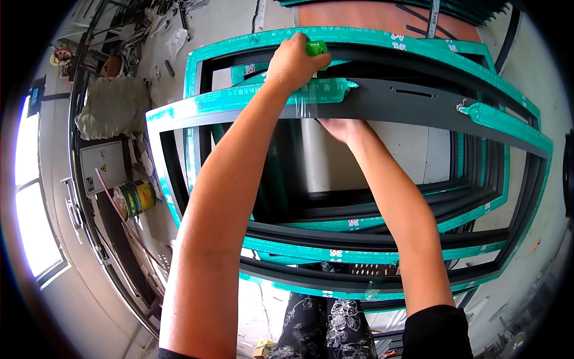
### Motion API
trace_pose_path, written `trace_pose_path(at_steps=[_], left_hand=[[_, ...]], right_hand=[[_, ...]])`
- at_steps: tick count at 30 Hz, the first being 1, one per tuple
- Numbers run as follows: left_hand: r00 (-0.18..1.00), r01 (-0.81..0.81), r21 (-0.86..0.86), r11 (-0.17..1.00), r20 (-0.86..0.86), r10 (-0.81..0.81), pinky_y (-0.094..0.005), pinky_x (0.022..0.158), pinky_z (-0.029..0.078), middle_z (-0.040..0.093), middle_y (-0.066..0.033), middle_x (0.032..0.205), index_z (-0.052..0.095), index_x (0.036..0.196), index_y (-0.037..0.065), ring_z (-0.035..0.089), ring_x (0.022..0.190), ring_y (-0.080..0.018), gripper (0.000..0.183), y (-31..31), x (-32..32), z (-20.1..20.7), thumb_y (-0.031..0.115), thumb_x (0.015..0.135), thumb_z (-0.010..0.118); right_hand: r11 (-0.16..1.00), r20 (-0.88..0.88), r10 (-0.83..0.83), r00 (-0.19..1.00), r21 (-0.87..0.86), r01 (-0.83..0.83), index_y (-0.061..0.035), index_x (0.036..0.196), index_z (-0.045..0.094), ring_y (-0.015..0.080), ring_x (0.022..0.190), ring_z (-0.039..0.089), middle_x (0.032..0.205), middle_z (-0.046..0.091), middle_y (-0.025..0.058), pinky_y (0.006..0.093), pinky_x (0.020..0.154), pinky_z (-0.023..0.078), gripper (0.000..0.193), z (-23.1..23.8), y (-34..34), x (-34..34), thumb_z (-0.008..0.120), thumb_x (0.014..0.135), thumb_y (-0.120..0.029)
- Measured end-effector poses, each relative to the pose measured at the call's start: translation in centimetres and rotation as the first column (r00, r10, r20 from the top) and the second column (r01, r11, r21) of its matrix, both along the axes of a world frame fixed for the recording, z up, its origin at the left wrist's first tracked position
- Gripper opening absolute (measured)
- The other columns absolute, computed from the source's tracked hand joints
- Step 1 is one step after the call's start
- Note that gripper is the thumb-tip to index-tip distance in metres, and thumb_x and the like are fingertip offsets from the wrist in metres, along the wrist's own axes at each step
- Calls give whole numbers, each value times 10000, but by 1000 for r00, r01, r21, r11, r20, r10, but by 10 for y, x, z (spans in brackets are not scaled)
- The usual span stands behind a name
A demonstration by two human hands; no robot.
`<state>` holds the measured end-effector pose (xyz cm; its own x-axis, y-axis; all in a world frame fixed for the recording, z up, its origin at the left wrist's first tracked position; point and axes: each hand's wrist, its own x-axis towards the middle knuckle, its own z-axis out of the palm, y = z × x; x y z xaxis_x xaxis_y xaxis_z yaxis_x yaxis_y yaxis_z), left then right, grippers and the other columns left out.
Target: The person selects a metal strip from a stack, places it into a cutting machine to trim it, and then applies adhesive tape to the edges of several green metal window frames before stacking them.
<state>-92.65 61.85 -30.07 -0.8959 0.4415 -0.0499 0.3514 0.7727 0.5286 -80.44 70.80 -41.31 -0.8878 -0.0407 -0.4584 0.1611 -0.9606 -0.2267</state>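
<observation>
A dark grey window frame [371, 99] with green printed protective film stands in front of me, its upper bar crossing the view. My left hand [293, 63] is above that bar, fingers closed around a bright green tape dispenser [318, 50]. A strip of clear tape [307, 106] hangs over the bar's face below this hand. My right hand [342, 128] reaches beneath the same bar, just right of the strip. The bar hides its fingers. The green film [320, 94] is peeled back at mid-bar, leaving bare grey metal with a narrow slot.
More film-covered frames [472, 206] stand stacked behind and inside this one. To the left are a yellow-green bucket [136, 198], a grey box with a warning sign [103, 164] and metal scraps. An orange-red board [365, 18] lies at the far side.
</observation>
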Motion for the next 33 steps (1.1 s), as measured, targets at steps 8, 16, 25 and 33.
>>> trace_pose_path(at_steps=[8, 16, 25, 33], left_hand=[[994, -106, 126, 986, 12, 106, -406, 907, 494, 667, -221, 1079, 584, 1210, -3, 644, 1013, -346, 689, -11, 8, 15, 523, 776, 684], [949, -282, 385, 879, -21, 314, -481, 870, 482, 653, -267, 1072, 544, 1218, 3, 609, 1028, -442, 602, -5, 15, 20, 536, 980, 395], [996, -92, 481, 872, 30, 88, -413, 802, 499, 703, -157, 987, 643, 1131, 38, 651, 873, -354, 505, -57, 20, 9, 495, 931, 564], [991, 133, -97, 986, 26, -131, -468, 975, 380, 698, -84, 928, 733, 984, 176, 624, 977, -278, 352, -71, 39, 29, 484, 853, 627]], right_hand=[[-3, -222, 277, 935, 973, 231, -4, 992, 646, 185, 729, 677, 827, 705, 51, 318, 689, 545, 361, 173, 43, 28, 628, 937, -361], [516, 32, 570, 821, 764, -388, -66, 1271, 536, 221, 1142, 570, 1245, 572, 107, 431, 931, 537, 652, 153, 42, -69, 655, 860, -558], [610, 21, 302, 953, 764, -211, -61, 1152, 579, 175, 917, 634, 1004, 640, 73, 358, 709, 576, 493, 146, 44, -63, 757, 818, -377], [394, 354, 335, 873, 789, -471, -110, 938, 649, 164, 717, 643, 825, 652, 38, 319, 565, 554, 288, 199, 13, -70, 696, 826, -372]])
